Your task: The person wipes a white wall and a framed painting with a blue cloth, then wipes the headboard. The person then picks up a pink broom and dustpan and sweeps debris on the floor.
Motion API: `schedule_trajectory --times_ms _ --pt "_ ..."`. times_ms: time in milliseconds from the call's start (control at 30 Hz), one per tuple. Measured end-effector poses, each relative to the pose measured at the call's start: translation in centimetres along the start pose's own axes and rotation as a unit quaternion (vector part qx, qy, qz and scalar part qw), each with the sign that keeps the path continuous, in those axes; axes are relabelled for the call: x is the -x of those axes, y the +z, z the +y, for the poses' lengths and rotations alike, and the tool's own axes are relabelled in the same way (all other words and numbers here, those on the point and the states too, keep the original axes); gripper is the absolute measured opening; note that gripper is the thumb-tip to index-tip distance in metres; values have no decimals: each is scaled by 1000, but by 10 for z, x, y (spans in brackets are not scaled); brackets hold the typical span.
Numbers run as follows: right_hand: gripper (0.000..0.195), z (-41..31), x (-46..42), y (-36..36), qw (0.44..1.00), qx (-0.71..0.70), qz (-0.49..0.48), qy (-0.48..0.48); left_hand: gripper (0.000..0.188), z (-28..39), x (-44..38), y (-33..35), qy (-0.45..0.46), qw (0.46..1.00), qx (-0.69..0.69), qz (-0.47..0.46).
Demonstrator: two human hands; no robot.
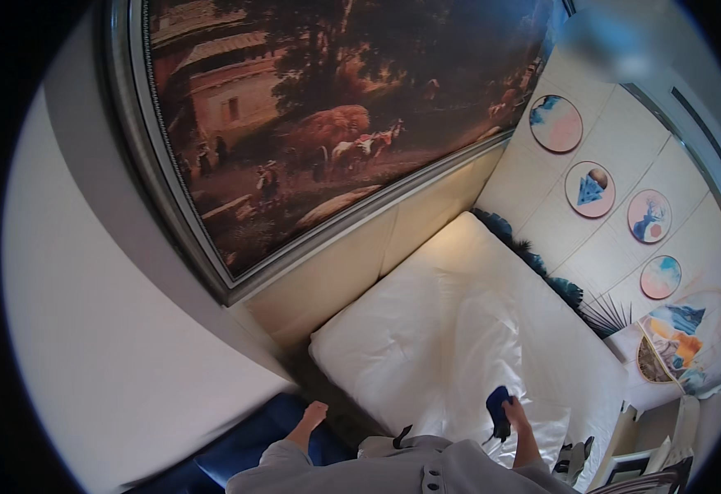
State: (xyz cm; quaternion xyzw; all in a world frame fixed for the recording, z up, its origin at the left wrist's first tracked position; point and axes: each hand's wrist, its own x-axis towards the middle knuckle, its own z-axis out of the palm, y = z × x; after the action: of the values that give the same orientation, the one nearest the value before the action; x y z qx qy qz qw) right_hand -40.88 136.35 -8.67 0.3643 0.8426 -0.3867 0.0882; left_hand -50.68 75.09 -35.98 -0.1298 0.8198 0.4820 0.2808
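Note:
My right hand (513, 412) grips a dark blue handheld object (497, 404) with a black lower end; its exact kind is unclear. It is held over the near part of a bed covered with a white sheet (410, 333). The sheet is creased and shiny around the middle. On the left, my left hand (317, 410) hangs beside a dark blue upholstered seat (262, 426), fingers curled, with nothing visible in it. A black strap end (402, 436) sticks up by my grey clothing.
A large framed landscape painting (348, 142) hangs above the bed's far side. Round pictures (590, 189) and plant decorations (564, 291) line the right wall. A white chair-like item (675, 432) and several dark and grey objects (573, 460) are at lower right.

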Motion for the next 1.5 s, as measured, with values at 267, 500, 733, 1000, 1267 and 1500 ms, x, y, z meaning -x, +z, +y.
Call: schedule_trajectory --times_ms 267,500,733,1000,1267,1500 --pt "46 -156 -8 66 932 -349 -42 -89 37 126 24 24 -13 968 166 -187" --pt "48 -280 -19 119 895 -416 -132 -92 93 345 88 -29 263 933 123 -214" --pt "56 -439 0 194 849 -458 -221 -141 97 427 56 -70 497 855 121 86" --pt "48 -608 -45 248 650 -345 -365 -570 23 450 43 -201 346 794 432 252" --pt "58 -696 -42 219 529 -353 -507 -582 33 483 66 -264 393 814 378 202" --pt "43 -707 -22 245 549 -389 -296 -678 34 526 64 -268 408 515 273 703"
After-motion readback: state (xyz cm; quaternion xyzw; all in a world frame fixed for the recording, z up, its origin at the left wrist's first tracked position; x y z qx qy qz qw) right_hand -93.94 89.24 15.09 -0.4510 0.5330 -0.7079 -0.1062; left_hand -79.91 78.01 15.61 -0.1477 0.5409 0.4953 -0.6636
